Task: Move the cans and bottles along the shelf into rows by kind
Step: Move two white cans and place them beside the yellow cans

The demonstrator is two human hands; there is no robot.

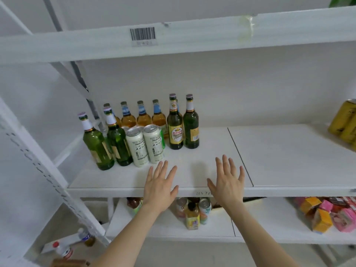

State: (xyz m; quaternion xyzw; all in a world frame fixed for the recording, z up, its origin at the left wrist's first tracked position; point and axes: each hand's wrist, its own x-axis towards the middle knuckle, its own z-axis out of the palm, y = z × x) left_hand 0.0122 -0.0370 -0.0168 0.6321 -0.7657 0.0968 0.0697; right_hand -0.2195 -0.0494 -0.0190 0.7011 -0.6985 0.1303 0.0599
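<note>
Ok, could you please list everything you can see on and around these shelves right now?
green bottles: four, green, middle shelf, two left and two right of the cans
amber bottles: at least four, amber with blue neck labels, back row
white cans: two in front, more behind, white, between the green bottles
yellow cans: at least two, yellow, far right of the middle shelf
barcode label: one, black on white, upper shelf edge
small bottles and cans: several, mixed colours, lower shelf
packets: several, orange and pink, lower shelf, right
left hand: one, open, over the front edge near the white cans
right hand: one, open, over the front edge, beside it
</note>
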